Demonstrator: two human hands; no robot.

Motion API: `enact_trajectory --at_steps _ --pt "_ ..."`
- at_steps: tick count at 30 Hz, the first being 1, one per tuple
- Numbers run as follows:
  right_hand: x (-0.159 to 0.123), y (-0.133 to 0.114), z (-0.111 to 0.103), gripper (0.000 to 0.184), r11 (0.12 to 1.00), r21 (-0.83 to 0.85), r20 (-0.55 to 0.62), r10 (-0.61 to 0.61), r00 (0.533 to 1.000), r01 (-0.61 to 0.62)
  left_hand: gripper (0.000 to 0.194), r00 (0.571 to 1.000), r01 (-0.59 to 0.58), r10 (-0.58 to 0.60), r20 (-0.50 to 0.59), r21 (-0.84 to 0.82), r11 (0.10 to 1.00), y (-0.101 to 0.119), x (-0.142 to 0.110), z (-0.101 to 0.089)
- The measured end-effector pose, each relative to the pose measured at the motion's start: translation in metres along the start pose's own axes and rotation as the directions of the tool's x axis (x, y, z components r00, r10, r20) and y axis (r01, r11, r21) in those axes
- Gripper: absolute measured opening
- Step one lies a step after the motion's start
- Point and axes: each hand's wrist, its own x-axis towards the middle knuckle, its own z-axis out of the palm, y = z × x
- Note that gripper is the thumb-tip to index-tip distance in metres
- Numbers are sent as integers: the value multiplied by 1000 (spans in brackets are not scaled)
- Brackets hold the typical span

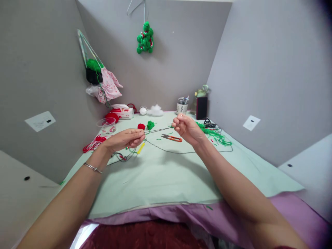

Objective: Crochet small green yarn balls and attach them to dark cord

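Note:
Over the middle of the table, a dark strand of yarn runs taut, apparently doubled, between my two hands. My left hand, with a bracelet at the wrist, pinches one end of it. The fingers of my right hand are closed on the other end, held a bit higher; whether a needle is there cannot be made out. A slack dark length loops across the cloth below. Orange-handled thread snips lie between the hands, and a yellow strip sits close to my left fingertips.
Red and green yarn balls lie behind the hands. Loose green yarn and black scissors are at right. A clear tub, tissue box, pen cup and dark phone-like slab stand farther back. Green crocheted figures hang on the wall.

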Motion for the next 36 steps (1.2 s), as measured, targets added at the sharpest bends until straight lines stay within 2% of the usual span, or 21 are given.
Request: enact_trajectory --at_steps 3,6,8,10,13,18,24,31,33,36 --pt "10 -6 -17 30 998 32 -122 -46 992 51 37 1000 5 -6 9 56 998 8 -10 -6" --pt "22 -15 -48 30 986 25 -296 -150 943 164 40 1000 27 -25 -17 129 991 13 -21 -16" --pt "29 -18 -72 29 976 19 -435 -188 880 218 40 997 42 -30 -70 168 985 14 -29 -23" --pt "34 -19 -95 28 975 1 -574 -182 798 223 40 991 50 -26 -132 184 982 15 -37 -30" --pt "36 -18 -120 27 978 -42 -699 -176 693 205 36 979 56 -21 -205 165 985 18 -48 -40" --pt "34 -20 -140 27 970 -95 -754 -217 620 225 29 945 7 42 -323 148 989 30 -66 -59" --pt "32 -20 -152 24 964 -115 -810 -231 540 240 30 915 -38 109 -388 186 982 43 -87 -85" --pt "28 -23 -166 20 963 -175 -860 -250 445 204 20 865 -52 146 -481 203 978 45 -103 -98" --pt "25 -25 -170 11 961 -205 -861 -266 433 183 21 845 -30 125 -520 188 982 46 -108 -100" --pt "22 -29 -176 32 940 -298 -818 -340 464 163 23 813 33 61 -579 150 988 46 -114 -104"
